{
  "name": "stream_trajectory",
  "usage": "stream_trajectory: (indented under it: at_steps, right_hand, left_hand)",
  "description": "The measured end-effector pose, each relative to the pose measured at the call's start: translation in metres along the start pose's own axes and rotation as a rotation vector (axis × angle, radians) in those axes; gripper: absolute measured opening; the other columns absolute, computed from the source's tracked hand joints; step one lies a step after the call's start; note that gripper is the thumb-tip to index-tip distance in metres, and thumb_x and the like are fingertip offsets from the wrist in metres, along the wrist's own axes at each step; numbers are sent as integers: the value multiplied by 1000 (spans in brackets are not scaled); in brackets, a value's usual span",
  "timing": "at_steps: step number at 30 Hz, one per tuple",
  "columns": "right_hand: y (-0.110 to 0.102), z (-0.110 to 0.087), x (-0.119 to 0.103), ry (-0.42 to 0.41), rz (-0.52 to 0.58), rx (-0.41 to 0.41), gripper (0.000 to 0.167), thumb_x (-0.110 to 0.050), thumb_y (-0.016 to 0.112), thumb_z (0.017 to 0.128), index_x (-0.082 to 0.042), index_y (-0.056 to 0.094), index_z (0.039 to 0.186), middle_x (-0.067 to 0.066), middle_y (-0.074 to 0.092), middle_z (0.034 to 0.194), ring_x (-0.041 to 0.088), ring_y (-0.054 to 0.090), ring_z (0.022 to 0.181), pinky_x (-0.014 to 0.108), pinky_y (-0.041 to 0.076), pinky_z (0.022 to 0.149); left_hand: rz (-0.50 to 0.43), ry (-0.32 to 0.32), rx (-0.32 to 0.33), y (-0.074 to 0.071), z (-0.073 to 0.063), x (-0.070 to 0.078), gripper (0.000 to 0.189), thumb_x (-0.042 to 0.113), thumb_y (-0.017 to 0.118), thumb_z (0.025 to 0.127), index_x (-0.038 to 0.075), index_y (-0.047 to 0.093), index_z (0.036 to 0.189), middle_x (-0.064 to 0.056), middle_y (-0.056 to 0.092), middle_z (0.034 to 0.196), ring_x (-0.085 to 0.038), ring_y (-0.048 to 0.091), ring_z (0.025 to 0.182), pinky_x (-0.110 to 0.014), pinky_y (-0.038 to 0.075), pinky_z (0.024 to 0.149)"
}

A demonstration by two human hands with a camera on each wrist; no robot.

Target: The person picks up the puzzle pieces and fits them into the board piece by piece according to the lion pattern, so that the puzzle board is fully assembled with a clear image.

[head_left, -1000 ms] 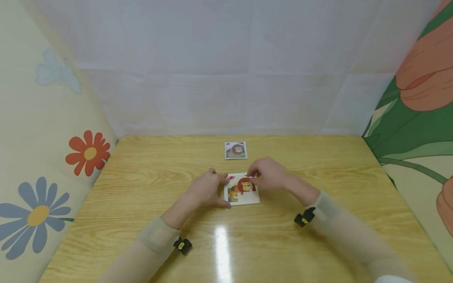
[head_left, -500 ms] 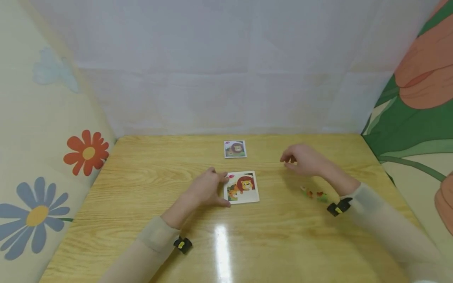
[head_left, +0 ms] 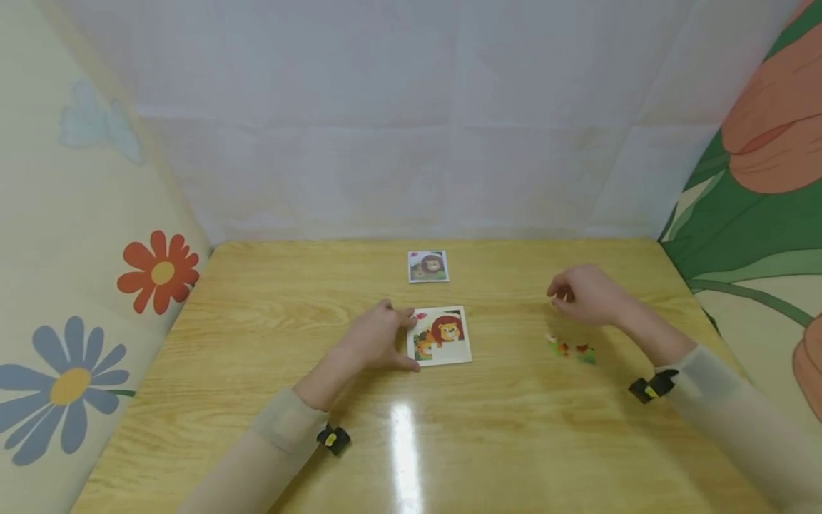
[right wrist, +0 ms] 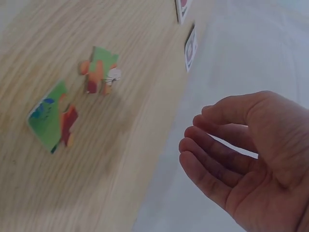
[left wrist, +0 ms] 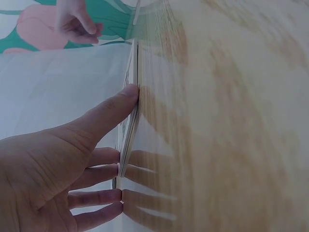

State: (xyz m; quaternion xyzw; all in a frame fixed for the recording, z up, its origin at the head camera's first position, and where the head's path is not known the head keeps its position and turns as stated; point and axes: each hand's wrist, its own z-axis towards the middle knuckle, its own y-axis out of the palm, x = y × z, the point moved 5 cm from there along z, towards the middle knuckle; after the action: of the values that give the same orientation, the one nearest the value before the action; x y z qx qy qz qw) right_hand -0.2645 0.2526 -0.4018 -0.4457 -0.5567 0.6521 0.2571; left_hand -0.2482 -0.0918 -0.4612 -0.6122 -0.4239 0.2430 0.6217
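Observation:
My left hand (head_left: 372,335) lies at the left side of a square puzzle board (head_left: 452,353) with a lion and cub picture. Its straight thumb touches the board's near left corner, and the fingers rest along the left edge and far corner. Bare white shows in the board's lower right part. To the right, my right hand (head_left: 587,294) hovers above the table, fingers loosely bent and nothing between them. Below it lie puzzle pieces: an orange and green one (right wrist: 99,72) and a green one with a red edge (right wrist: 50,118), apart from each other.
A small picture card (head_left: 428,267) with the same lion scene lies behind the board. The wooden table (head_left: 289,285) ends at a white cloth (head_left: 411,143) at the back. Flower-printed panels stand on both sides.
My right hand has left the board and moved right, over the loose pieces. The board's upper right corner now shows a piece in place. My left hand has stayed put.

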Motion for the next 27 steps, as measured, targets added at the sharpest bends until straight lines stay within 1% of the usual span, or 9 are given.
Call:
stream_trajectory:
  at_steps: [4,8,11,14,18,19,22,25,27]
  right_hand:
    - [4,-8,2,27,11,-22,16,-7,70,97,1,78,107,8,78,91,17,71,81,40,64,75]
    - [8,-17,2,24,18,-45,17,-7,70,97,2,78,108,7,77,90,16,70,81,39,63,74]
    - [12,-22,1,11,21,-66,17,-10,72,96,2,77,107,5,76,88,13,68,78,37,62,71]
    - [20,-26,0,9,29,-84,20,-15,75,96,2,78,106,3,77,85,9,68,71,35,62,69]
    - [31,-30,-2,8,26,-76,22,-21,81,92,0,78,97,1,75,76,7,66,64,33,62,65]
    - [33,-30,-2,10,15,-71,23,-23,83,91,-1,78,95,-1,74,76,7,66,66,33,61,65]
    - [40,-32,-4,22,1,-77,22,-23,87,87,-4,76,87,-2,70,72,8,62,65,31,58,62]
    - [46,-33,-7,29,-20,-89,23,-22,89,85,-4,75,88,-2,69,75,8,63,68,30,58,63]
    - [49,-32,-9,36,-23,-100,22,-19,88,85,-3,76,92,-2,71,77,8,64,70,30,60,66]
  left_hand:
    - [-7,-4,-6,-2,-1,-1,90,60,94,71,13,68,142,-9,58,158,-36,61,122,-51,63,95]
    - [4,-1,-8,-1,-1,0,89,61,93,70,13,69,142,-9,58,158,-36,61,122,-50,63,94]
    - [6,-3,-5,-1,0,0,89,61,93,70,14,69,142,-9,58,158,-36,62,122,-49,63,95]
    - [-3,-10,-4,-1,0,1,89,61,94,70,14,68,142,-8,59,157,-35,62,121,-49,63,94]
    - [-15,-15,-7,-2,-2,2,90,60,94,70,13,68,143,-9,59,157,-35,61,120,-49,64,93]
    - [-17,-16,-7,-3,-2,3,90,60,94,70,13,68,143,-9,59,157,-34,61,119,-49,64,92]
    - [-12,-11,0,-3,-2,3,90,61,94,71,13,68,142,-9,59,157,-34,61,119,-48,64,92]
    - [-1,-4,8,-3,-2,3,89,61,93,71,13,69,142,-9,60,156,-34,62,119,-48,64,92]
    - [5,-5,10,-3,-2,3,89,62,93,71,14,69,142,-8,60,156,-34,62,119,-48,64,92]
